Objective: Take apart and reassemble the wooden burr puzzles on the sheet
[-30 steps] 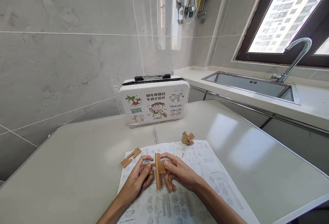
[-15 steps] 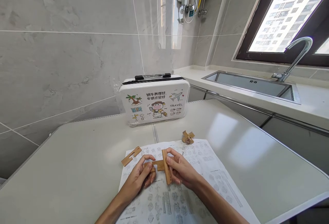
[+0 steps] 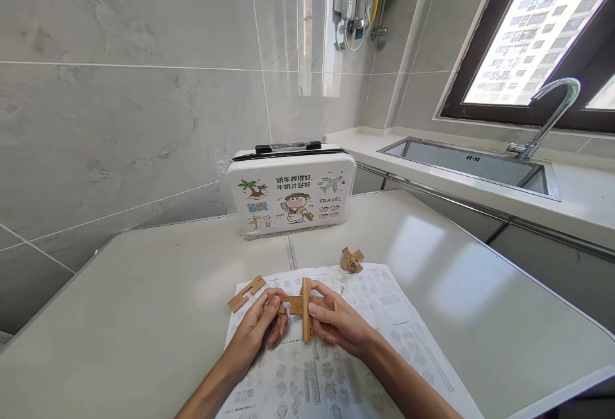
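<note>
Both my hands hold a small wooden puzzle of crossed bars [image 3: 302, 307] just above a printed instruction sheet [image 3: 365, 342]. My left hand [image 3: 262, 329] pinches the horizontal bar at its left end. My right hand [image 3: 336, 323] grips the upright bar from the right, fingers curled round it. A loose notched wooden piece [image 3: 246, 293] lies on the table left of my hands. A small assembled wooden knot [image 3: 352, 259] rests at the sheet's far edge.
A white suitcase-shaped tin with cartoon prints [image 3: 291, 191] stands against the tiled wall at the table's [image 3: 144, 303] back. To the right are a counter with a steel sink [image 3: 471, 163] and a tap [image 3: 552, 111] under a window.
The upright bar moved from the cross's middle to its right end, tilted, and now stands straight. My hands stayed in place over the sheet.
</note>
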Tool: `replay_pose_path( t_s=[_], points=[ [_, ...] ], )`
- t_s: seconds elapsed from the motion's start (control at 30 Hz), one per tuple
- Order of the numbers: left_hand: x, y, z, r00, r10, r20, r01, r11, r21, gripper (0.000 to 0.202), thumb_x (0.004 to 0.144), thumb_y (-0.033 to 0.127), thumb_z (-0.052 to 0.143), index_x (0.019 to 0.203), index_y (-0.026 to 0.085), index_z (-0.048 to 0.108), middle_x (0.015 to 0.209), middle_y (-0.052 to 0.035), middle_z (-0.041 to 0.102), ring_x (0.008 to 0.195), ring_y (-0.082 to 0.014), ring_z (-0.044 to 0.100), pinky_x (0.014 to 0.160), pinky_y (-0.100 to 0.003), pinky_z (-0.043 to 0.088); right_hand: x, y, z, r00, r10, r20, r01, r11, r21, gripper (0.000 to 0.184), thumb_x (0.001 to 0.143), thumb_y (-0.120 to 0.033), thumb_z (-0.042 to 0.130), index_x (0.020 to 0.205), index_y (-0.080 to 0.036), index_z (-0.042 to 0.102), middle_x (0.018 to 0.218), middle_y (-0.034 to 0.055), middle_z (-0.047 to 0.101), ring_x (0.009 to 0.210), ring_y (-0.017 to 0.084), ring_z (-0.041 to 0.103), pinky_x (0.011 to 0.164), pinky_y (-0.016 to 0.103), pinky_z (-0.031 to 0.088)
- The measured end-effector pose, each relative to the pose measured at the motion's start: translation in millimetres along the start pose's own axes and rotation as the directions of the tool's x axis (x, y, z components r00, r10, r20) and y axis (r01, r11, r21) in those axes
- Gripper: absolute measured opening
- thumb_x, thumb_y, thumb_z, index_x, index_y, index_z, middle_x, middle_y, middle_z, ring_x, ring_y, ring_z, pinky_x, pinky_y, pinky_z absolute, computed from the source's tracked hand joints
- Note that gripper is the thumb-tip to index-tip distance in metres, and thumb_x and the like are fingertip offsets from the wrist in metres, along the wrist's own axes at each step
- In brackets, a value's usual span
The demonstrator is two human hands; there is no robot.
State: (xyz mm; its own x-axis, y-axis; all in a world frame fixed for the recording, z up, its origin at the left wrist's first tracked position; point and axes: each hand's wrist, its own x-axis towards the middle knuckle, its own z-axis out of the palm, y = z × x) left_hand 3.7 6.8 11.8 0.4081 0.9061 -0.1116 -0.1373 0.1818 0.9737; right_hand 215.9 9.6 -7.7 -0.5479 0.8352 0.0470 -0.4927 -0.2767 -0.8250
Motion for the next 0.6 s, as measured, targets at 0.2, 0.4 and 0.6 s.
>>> replay_pose_path(
  t_s=[0.2, 0.4, 0.6],
  points=[
    [0.0, 1.9, 1.9, 1.000, -0.006, -0.006, 0.006, 1.000, 0.001, 0.040, 0.099, 0.057, 0.060, 0.110, 0.019, 0.056, 0.065, 0.0047, 0.056, 0.048, -0.0066, 0.035, 0.049, -0.021, 0.030, -0.5, -1.8, -0.2, 1.000, -0.005, -0.022, 0.004, 0.999, -0.038, 0.047, 0.089, -0.048, 0.080, 0.122, -0.024, 0.058, 0.089, -0.0032, 0.064, 0.035, -0.002, 0.029, 0.035, 0.018, 0.016],
    [-0.5, 0.9, 1.9, 1.000, -0.006, 0.010, 0.006, 1.000, 0.007, 0.039, 0.099, 0.056, 0.060, 0.105, 0.019, 0.057, 0.064, 0.0035, 0.058, 0.048, -0.0073, 0.037, 0.050, -0.022, 0.029, -0.2, 0.5, -3.8, 0.999, 0.020, -0.036, -0.019, 1.000, 0.015, 0.043, 0.090, -0.048, 0.078, 0.118, -0.022, 0.059, 0.074, -0.0074, 0.060, 0.035, 0.000, 0.028, 0.036, 0.018, 0.015],
    [-1.3, 2.2, 1.7, 1.000, -0.006, 0.013, 0.006, 1.000, 0.011, 0.040, 0.099, 0.057, 0.060, 0.107, 0.018, 0.058, 0.066, 0.0018, 0.061, 0.049, -0.0074, 0.036, 0.051, -0.023, 0.029, 0.6, 1.7, -4.8, 0.999, 0.033, -0.034, -0.030, 0.996, 0.086, 0.040, 0.090, -0.042, 0.078, 0.117, -0.021, 0.059, 0.059, -0.0106, 0.052, 0.037, 0.003, 0.030, 0.038, 0.018, 0.022]
  ],
)
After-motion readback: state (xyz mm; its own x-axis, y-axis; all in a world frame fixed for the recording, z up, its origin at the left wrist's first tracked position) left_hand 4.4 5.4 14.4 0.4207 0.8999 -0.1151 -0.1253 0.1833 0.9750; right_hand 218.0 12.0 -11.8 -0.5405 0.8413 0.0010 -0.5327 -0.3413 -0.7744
